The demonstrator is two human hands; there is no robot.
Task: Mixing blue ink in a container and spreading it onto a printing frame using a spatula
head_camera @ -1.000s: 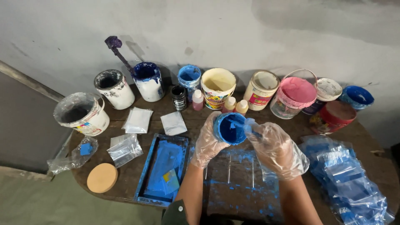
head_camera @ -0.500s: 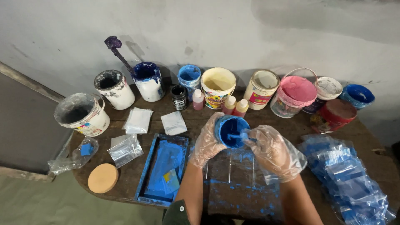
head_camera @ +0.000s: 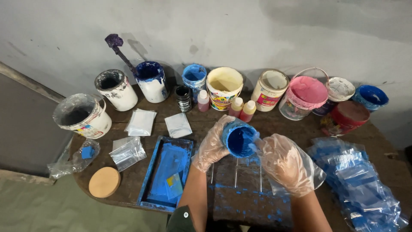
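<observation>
My left hand (head_camera: 213,145), in a clear plastic glove, grips a small tub of blue paint (head_camera: 239,138) tilted toward me, its inside coated deep blue. Wearing a loose clear glove, my right hand (head_camera: 286,163) reaches to the tub's right rim; what it holds there is hidden by the glove. Both hands hover over a dark, blue-smeared board (head_camera: 244,193) with thin metal rods on it. A blue tray (head_camera: 165,174) with blue sheets lies just left of my left forearm.
Along the wall stand several paint buckets: white ones (head_camera: 83,116), a blue-stained one with a stirring stick (head_camera: 151,80), a cream one (head_camera: 224,87), a pink one (head_camera: 304,96). Small bottles (head_camera: 241,109), clear bags (head_camera: 139,122), a round cork lid (head_camera: 104,182) and a pile of blue-filled bags (head_camera: 356,184) lie around.
Both hands and the blue tub have sunk slightly toward the board. My right hand has closed in on the tub's rim.
</observation>
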